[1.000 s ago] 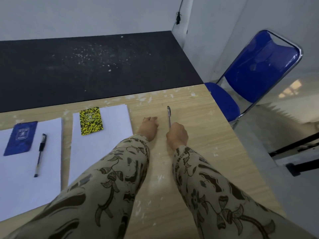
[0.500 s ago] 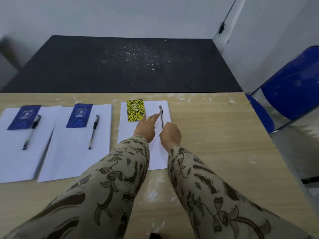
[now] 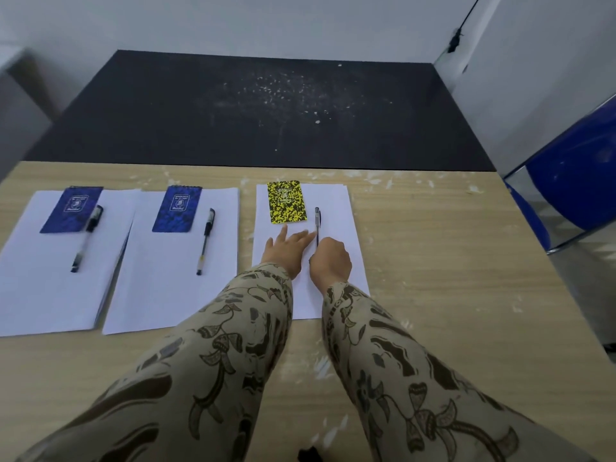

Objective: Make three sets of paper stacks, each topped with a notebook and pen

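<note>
Three white paper stacks lie side by side on the wooden table [image 3: 433, 278]. The left stack [image 3: 40, 288] carries a blue notebook [image 3: 71, 210] and a pen [image 3: 86, 240]. The middle stack [image 3: 160, 281] carries a blue notebook [image 3: 176, 209] and a pen [image 3: 205, 241]. The right stack [image 3: 340, 221] carries a yellow-black notebook [image 3: 286, 202]. My right hand [image 3: 330, 260] grips a third pen [image 3: 317, 223] by its near end, the pen lying on the right stack beside that notebook. My left hand [image 3: 288, 246] rests flat on the paper, fingers straight, touching the pen.
A black mat [image 3: 260, 111] lies beyond the table's far edge. A blue chair [image 3: 573, 188] stands at the right, close to the table corner. White walls enclose the back and right. White flecks dot the tabletop.
The pen went from the bare table onto the right stack, carried by my right hand. My left hand uncurled and now lies flat on the paper. The view swung left.
</note>
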